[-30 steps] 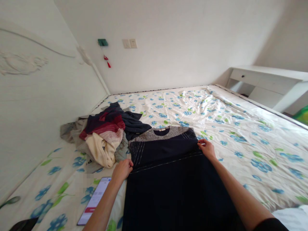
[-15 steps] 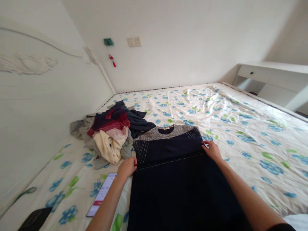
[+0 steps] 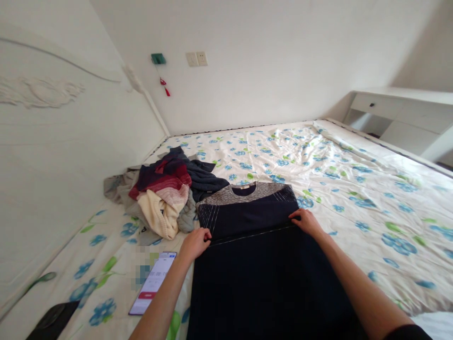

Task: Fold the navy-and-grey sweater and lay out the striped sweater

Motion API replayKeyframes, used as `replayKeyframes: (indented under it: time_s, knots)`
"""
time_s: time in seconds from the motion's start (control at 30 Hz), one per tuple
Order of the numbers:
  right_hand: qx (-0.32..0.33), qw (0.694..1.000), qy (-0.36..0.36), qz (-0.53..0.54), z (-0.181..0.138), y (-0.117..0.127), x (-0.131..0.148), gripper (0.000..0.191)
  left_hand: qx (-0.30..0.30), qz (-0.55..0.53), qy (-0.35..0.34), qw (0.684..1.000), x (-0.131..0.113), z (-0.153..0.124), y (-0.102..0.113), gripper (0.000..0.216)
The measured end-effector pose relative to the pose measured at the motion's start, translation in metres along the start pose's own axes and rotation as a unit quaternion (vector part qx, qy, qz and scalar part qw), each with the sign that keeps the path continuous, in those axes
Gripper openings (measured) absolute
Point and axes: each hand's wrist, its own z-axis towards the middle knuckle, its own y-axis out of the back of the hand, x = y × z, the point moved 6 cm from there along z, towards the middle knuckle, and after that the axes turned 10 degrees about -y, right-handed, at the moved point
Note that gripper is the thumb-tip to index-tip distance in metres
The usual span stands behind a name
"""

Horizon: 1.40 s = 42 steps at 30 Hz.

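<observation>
While the dark shirt [image 3: 255, 264] lay flat on the bed [image 3: 354, 189], just beside the pile of clothes [image 3: 163, 193], the left hand [image 3: 196, 242] and the right hand [image 3: 307, 221] each pinched one end of its fold. If one hand pulled harder, the fold could go crooked. The left arm was close to the phone [image 3: 153, 282] and might bump it.

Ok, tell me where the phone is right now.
The phone lies screen-up on the floral bedsheet, lower left in the head view. It is just left of the left hand and the dark sweater, nearer the camera than the clothes pile.
</observation>
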Motion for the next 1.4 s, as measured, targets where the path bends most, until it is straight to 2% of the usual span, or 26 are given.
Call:
replayKeyframes:
  time_s: [0.07, 0.13, 0.23, 0.3, 0.37, 0.47, 0.53, 0.6, 0.67, 0.73, 0.8, 0.87, 0.93, 1.03, 1.07, 1.13, 1.23, 1.4]
  knots:
    - [-0.003, 1.000, -0.007, -0.015, 0.001, 0.000, 0.004, 0.025, -0.015, -0.017, -0.009, 1.000, -0.008, 0.001, 0.002, 0.015]
    - [-0.007, 1.000, -0.014, -0.022, 0.001, 0.000, 0.011, 0.025, -0.056, -0.038, -0.035, 0.997, -0.023, 0.006, 0.003, 0.021]
    - [-0.014, 1.000, -0.011, -0.016, 0.001, -0.003, 0.021, 0.040, -0.122, -0.052, -0.091, 0.987, -0.048, 0.020, 0.000, 0.039]
    - [-0.027, 1.000, -0.005, -0.013, 0.000, -0.007, 0.023, 0.045, -0.134, -0.040, -0.122, 0.983, -0.059, 0.034, -0.009, 0.047]
    - [-0.031, 0.999, -0.017, -0.019, -0.001, -0.013, 0.019, 0.045, -0.117, -0.018, -0.123, 0.985, -0.059, 0.046, -0.023, 0.053]
    - [-0.011, 0.999, -0.040, -0.017, -0.001, -0.022, 0.006, 0.045, -0.085, 0.001, -0.097, 0.992, -0.039, 0.056, -0.044, 0.058]
    - [-0.002, 1.000, -0.028, 0.001, 0.003, -0.024, 0.001, 0.043, -0.091, -0.003, -0.088, 0.992, -0.021, 0.055, -0.052, 0.059]
    - [-0.009, 1.000, -0.011, 0.024, 0.010, -0.019, -0.002, 0.039, -0.134, -0.015, -0.067, 0.989, 0.000, 0.053, -0.052, 0.058]
    - [-0.027, 0.998, -0.025, 0.054, 0.020, -0.010, -0.006, 0.037, -0.206, -0.035, -0.008, 0.978, 0.026, 0.050, -0.043, 0.059]
    - [-0.051, 0.992, -0.083, 0.084, 0.032, 0.002, -0.016, 0.044, -0.273, -0.074, 0.074, 0.956, 0.054, 0.048, -0.030, 0.066]
    - [-0.060, 0.980, -0.157, 0.108, 0.045, 0.014, -0.029, 0.056, -0.299, -0.146, 0.152, 0.931, 0.081, 0.050, -0.021, 0.073]
    - [-0.032, 0.962, -0.226, 0.149, 0.058, 0.020, -0.041, 0.062, -0.277, -0.256, 0.206, 0.903, 0.099, 0.057, -0.018, 0.071]
    - [0.037, 0.929, -0.287, 0.231, 0.071, 0.020, -0.047, 0.062, -0.210, -0.390, 0.224, 0.868, 0.106, 0.064, -0.021, 0.058]
    - [0.173, 0.846, -0.347, 0.366, 0.086, 0.008, -0.042, 0.051, -0.077, -0.555, 0.219, 0.799, 0.096, 0.071, -0.029, 0.043]
    - [0.213, 0.819, -0.360, 0.393, 0.090, 0.004, -0.037, 0.048, -0.048, -0.584, 0.223, 0.779, 0.093, 0.072, -0.029, 0.042]
    - [0.267, 0.780, -0.394, 0.407, 0.096, -0.004, -0.029, 0.044, -0.028, -0.608, 0.235, 0.758, 0.089, 0.075, -0.026, 0.042]
    - [0.279, 0.753, -0.436, 0.406, 0.106, -0.012, -0.023, 0.036, -0.043, -0.609, 0.238, 0.755, 0.090, 0.092, -0.012, 0.043]
    - [0.190, 0.725, -0.391, 0.534, 0.125, -0.013, -0.026, 0.033, -0.113, -0.562, 0.184, 0.798, 0.091, 0.132, 0.013, 0.034]
